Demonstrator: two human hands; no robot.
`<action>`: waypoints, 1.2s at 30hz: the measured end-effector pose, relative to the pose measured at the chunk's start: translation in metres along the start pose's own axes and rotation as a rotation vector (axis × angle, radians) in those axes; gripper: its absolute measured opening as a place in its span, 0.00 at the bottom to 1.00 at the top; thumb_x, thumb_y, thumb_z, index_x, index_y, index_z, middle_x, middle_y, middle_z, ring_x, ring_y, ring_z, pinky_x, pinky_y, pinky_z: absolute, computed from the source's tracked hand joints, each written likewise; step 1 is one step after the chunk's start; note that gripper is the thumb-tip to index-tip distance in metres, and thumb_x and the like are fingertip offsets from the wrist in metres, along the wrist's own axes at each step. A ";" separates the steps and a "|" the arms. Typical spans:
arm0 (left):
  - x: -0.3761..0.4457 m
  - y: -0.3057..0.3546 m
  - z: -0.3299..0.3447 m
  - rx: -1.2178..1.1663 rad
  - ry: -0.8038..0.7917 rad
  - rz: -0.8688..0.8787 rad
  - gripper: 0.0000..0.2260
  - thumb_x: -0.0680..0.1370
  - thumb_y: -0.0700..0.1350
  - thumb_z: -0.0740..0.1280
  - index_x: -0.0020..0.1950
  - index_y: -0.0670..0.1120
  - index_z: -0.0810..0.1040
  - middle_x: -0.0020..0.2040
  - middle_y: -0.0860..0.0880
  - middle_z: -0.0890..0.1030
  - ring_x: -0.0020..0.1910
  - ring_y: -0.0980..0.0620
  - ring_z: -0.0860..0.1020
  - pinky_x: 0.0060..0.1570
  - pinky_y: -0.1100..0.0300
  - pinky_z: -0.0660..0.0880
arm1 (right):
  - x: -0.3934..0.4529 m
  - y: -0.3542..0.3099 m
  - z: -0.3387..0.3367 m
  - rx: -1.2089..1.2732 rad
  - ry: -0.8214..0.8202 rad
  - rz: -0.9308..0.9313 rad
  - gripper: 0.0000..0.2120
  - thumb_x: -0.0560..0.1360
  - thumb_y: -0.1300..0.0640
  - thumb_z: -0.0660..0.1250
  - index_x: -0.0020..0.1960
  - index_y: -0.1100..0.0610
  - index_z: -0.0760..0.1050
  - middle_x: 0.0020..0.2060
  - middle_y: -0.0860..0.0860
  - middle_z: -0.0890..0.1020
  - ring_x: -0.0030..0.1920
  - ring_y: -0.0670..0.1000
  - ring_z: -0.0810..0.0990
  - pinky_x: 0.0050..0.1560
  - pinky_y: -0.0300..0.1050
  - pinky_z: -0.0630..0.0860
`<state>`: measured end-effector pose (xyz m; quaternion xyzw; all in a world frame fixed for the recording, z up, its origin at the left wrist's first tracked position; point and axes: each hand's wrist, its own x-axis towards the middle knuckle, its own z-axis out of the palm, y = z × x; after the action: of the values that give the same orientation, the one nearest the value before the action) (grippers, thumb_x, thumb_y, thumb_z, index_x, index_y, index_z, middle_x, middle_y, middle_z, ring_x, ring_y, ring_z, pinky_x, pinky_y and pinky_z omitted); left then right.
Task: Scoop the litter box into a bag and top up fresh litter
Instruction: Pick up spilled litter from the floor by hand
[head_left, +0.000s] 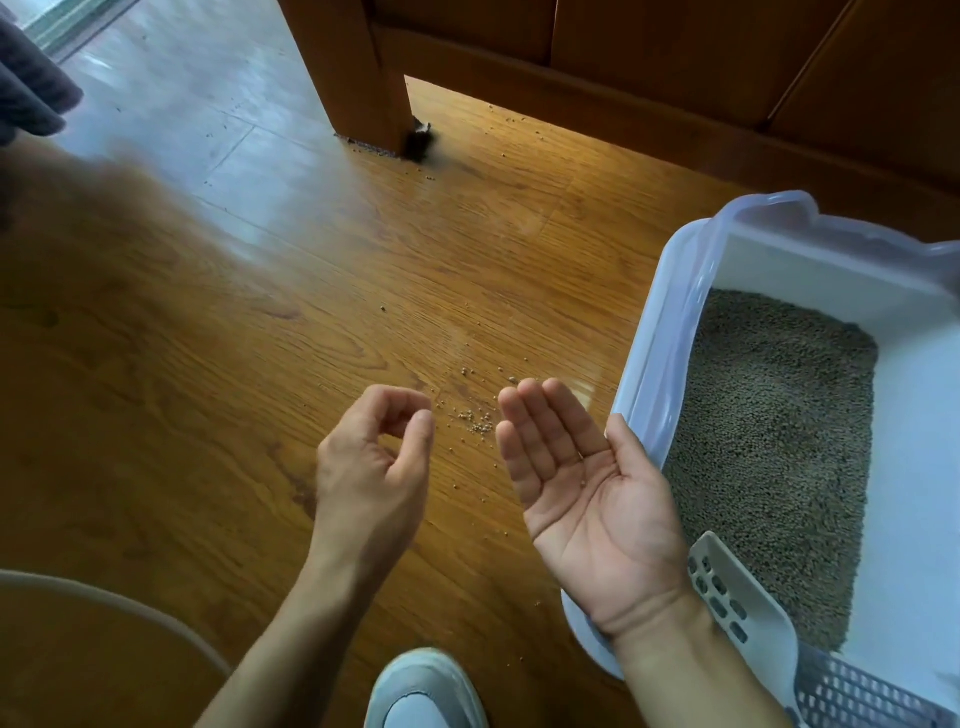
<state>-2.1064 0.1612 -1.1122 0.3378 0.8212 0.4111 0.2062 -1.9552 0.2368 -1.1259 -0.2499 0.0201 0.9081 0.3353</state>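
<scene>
The floor (260, 322) was glossy wood planks, filling most of the view. Wooden furniture (597, 62) stood along the top, one leg (358, 78) coming down to the floor with a small dark object (417, 143) at its foot; what it was could not be told. A dark cloth (31, 88) hung in at the upper left, and a pale curved rim (119, 608) crossed the lower left corner.

The litter box (654, 338), pale with a raised rim, sat on the floor at the right edge, partly out of frame. Grey-brown litter (769, 431) covered its bottom, leaving a bare white strip along the far right. A white slotted scoop (743, 603) lay in the near corner of the box, its blade on the litter.

The right hand (587, 483) was held palm up, fingers straight and together, gripping nothing, just beside the box's left wall. The left hand (374, 467) hovered to its left above the floor, thumb and forefinger curled toward each other as in a pinch; whether anything lay between them could not be told.

A pale shoe (426, 691) showed at the bottom edge. Spilled grains (475, 421) lay in a small cluster on the floor between the two hands, with loose ones scattered toward the furniture.
</scene>
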 end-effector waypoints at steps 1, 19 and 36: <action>0.001 -0.007 0.004 0.054 -0.031 -0.028 0.02 0.79 0.46 0.67 0.50 0.53 0.80 0.44 0.58 0.80 0.45 0.58 0.79 0.42 0.60 0.81 | 0.000 -0.001 0.000 -0.004 0.005 -0.002 0.30 0.82 0.45 0.50 0.59 0.69 0.78 0.58 0.66 0.81 0.63 0.63 0.78 0.63 0.57 0.77; 0.005 0.030 -0.031 0.646 -0.226 0.048 0.16 0.79 0.52 0.67 0.65 0.54 0.72 0.62 0.53 0.77 0.58 0.51 0.75 0.58 0.48 0.77 | -0.011 0.010 0.046 0.074 0.023 0.000 0.33 0.83 0.44 0.46 0.52 0.68 0.81 0.54 0.64 0.83 0.56 0.62 0.83 0.59 0.57 0.77; 0.077 0.019 0.006 0.484 -0.503 -0.135 0.28 0.79 0.46 0.67 0.75 0.47 0.57 0.70 0.42 0.66 0.68 0.42 0.69 0.68 0.47 0.70 | -0.018 0.006 0.074 0.088 0.236 -0.189 0.32 0.83 0.45 0.48 0.50 0.67 0.83 0.54 0.65 0.82 0.55 0.62 0.83 0.57 0.57 0.78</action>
<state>-2.1486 0.2286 -1.1053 0.4126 0.8387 0.0941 0.3427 -1.9795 0.2369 -1.0538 -0.3406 0.0752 0.8352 0.4253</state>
